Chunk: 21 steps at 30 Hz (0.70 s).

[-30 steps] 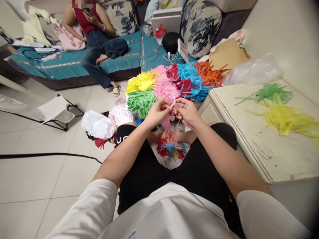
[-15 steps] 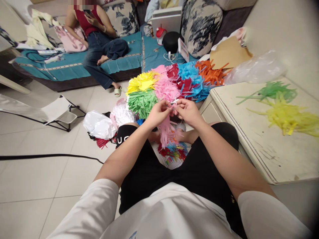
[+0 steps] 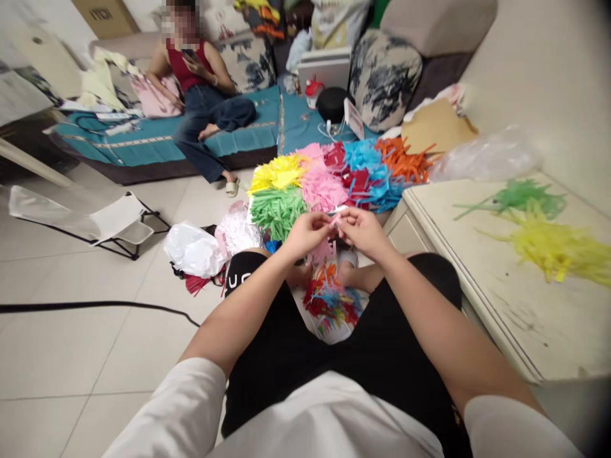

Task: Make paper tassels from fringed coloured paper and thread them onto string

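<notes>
My left hand (image 3: 308, 232) and my right hand (image 3: 363, 230) meet above my lap, fingers pinched together on a bundle of pink paper strips (image 3: 323, 249) that hangs down between them. Under the hands, between my legs, lies a small heap of mixed coloured strips (image 3: 330, 300). Just beyond the hands are sorted piles of cut paper: yellow (image 3: 278, 172), green (image 3: 278, 210), pink (image 3: 321, 184), blue (image 3: 370, 166) and orange (image 3: 403, 159).
A cream cabinet top (image 3: 501, 280) at my right carries loose green strips (image 3: 518, 196) and yellow strips (image 3: 558, 249). White plastic bags (image 3: 193, 248) lie on the tiled floor at my left. A person (image 3: 203, 105) sits on the teal sofa (image 3: 143, 133). A black cable (image 3: 95, 306) crosses the floor.
The view has tilted up slightly. The pink bundle that hung long below my hands half a second ago now shows shorter, gathered closer under my fingers.
</notes>
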### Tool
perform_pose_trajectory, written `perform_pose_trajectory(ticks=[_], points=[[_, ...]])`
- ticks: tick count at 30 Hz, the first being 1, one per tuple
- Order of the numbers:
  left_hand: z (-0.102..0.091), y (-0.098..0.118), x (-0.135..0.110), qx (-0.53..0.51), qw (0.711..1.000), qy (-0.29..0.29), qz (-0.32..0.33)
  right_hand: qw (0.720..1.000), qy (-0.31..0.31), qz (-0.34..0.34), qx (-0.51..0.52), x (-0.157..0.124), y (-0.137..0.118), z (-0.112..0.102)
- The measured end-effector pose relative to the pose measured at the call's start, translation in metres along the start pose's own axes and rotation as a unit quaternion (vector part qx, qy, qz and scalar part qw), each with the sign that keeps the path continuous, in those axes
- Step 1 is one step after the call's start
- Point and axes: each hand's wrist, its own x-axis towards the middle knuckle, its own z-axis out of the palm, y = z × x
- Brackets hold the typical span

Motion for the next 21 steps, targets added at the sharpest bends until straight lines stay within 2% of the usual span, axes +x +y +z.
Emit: perform_pose_trajectory(ticks=[5, 21], points=[[0.0016, 0.0040, 0.0006, -0.031, 0.999, 0.001, -0.035, 1.000, -0.012, 0.010, 0.002, -0.0001, -0.0030, -0.0025], [0.0050, 0.0070, -0.0001, -0.030, 0.998, 0.013, -0.054, 0.999, -0.006, 0.037, -0.015, 0.0031, -0.0063, -0.0038]])
